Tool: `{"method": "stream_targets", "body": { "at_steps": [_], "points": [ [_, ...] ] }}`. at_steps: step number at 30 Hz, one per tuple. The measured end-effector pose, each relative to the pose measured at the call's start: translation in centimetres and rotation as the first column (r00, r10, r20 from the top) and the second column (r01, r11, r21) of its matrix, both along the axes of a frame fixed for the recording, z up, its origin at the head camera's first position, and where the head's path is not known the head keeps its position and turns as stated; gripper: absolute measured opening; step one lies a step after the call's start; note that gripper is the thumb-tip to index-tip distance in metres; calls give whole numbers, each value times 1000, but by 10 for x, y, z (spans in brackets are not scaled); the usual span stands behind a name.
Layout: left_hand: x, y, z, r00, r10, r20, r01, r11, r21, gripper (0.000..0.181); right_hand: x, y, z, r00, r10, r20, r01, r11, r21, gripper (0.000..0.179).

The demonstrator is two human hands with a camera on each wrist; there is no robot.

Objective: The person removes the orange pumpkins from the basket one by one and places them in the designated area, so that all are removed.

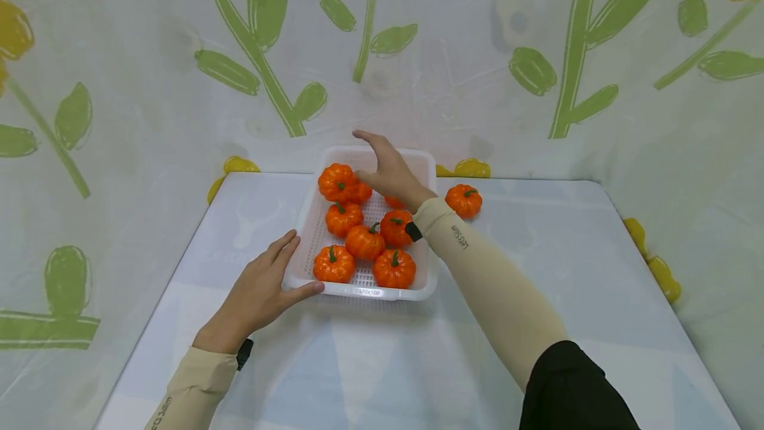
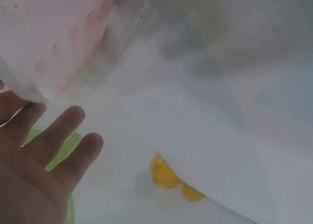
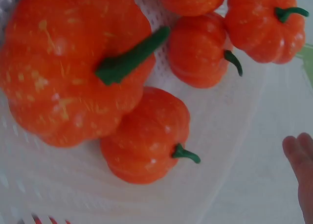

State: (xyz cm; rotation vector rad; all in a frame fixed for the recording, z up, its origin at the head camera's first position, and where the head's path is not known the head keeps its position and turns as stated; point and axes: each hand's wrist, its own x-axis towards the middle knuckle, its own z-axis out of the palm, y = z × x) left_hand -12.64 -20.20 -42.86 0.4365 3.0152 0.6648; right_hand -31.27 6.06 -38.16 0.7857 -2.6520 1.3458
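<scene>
A white plastic basket [image 1: 430, 277] holds several small orange pumpkins [image 1: 365, 242] with green stems. My left hand [image 1: 262, 287] is at its front left corner. The thumb lies on the front rim, and the other fingers reach along the left side, some of them spread apart in the left wrist view. Over the back of the basket is my right hand [image 1: 390, 174], its fingers extended and its thumb beside a pumpkin [image 1: 337, 181] at the back left. The right forearm crosses the basket's right rim. In the right wrist view, a large-looking pumpkin [image 3: 73, 67] is close to the camera.
One more pumpkin [image 1: 463, 201] sits on the table [image 1: 597, 271], right of the basket, beside the right forearm. A pale curtain [image 1: 447, 98] with green leaves and yellow flowers hangs just beyond the table's back edge.
</scene>
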Motion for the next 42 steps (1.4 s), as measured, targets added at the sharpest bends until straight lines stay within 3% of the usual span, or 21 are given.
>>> {"method": "stream_targets", "body": {
  "at_steps": [6, 14, 25, 42],
  "points": [
    [-2, 3, -1, 1000, 1, 8, -1, 1000, 4, 113, 2, -5, -9, 995, 63, 73, -69, 994, 84, 82],
    [-4, 1, 2, 1000, -2, 13, 2, 1000, 7, 114, -2, -16, -16, 990, 123, 65, -132, 978, 162, 82],
    [0, -3, 3, 1000, 19, 15, -19, 1000, 4, 114, -4, -36, -25, 986, 142, 82, -162, 921, 355, 82],
    [-1, 1, -1, 1000, 14, 12, -14, 1000, 22, 113, -9, -36, -38, 985, 154, 82, -174, 913, 370, 80]
  ]
}}
